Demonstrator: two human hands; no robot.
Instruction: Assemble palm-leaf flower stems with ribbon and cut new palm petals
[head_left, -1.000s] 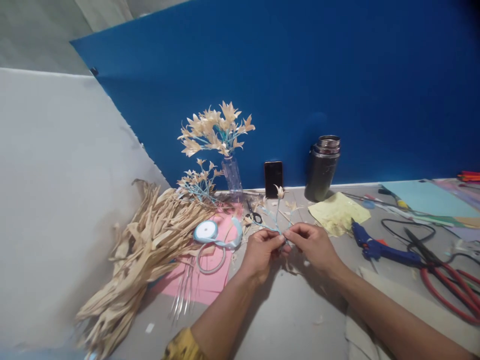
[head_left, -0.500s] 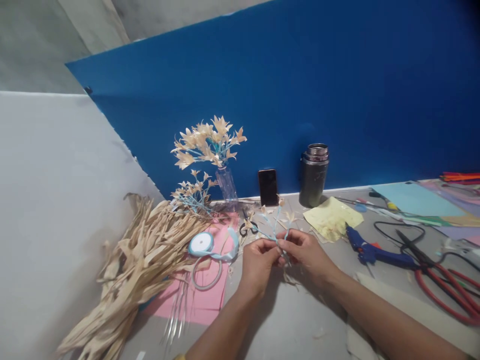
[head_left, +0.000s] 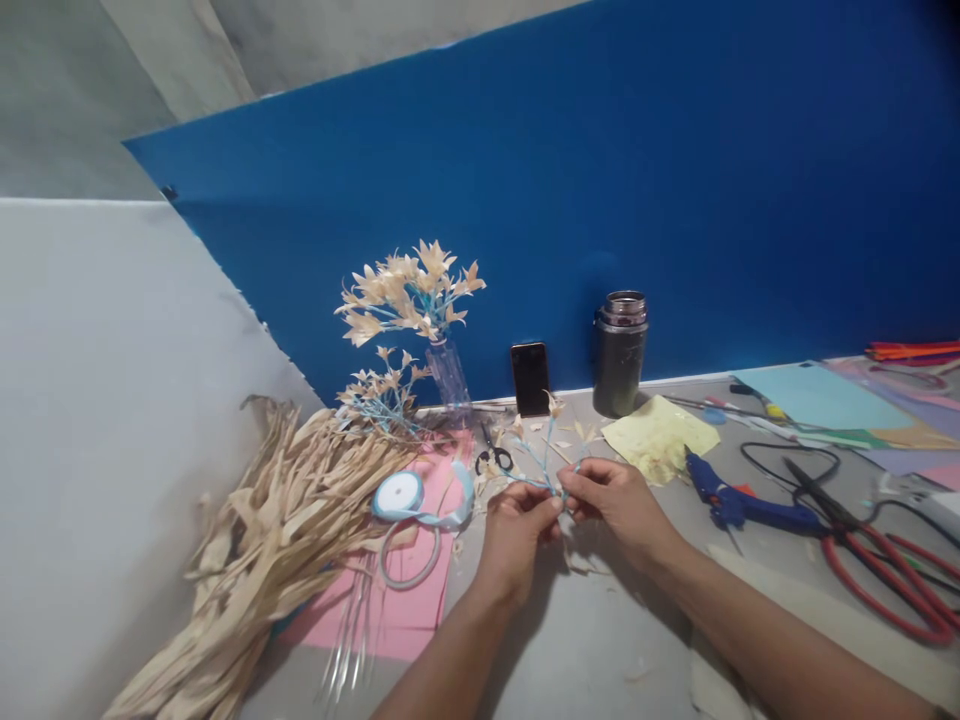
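Observation:
Over the middle of the table, my left hand (head_left: 519,528) pinches the lower stems of a small sprig of handmade flowers (head_left: 548,455). The sprig has pale husk-like blossoms and thin stems wrapped in light blue. My right hand (head_left: 613,503) is closed beside it, thumb and index finger pinching another blue-wrapped flower stem where the stems meet. The fingers partly hide this join. Behind the hands lie small black scissors (head_left: 495,459). To the left sits a roll of light blue tape (head_left: 399,495), its loose end curling out to the right.
Dried corn husks (head_left: 277,530) are heaped at left, beside pink paper (head_left: 360,620) with metal wires. Behind stand a bottle of finished flowers (head_left: 448,375), a phone (head_left: 530,380) and a dark flask (head_left: 621,355). A blue glue gun (head_left: 739,500) and red-handled shears (head_left: 874,560) lie right.
The fingers of my right hand have shifted slightly at the join, and its flower stem now leans farther right. The camera view has moved a little.

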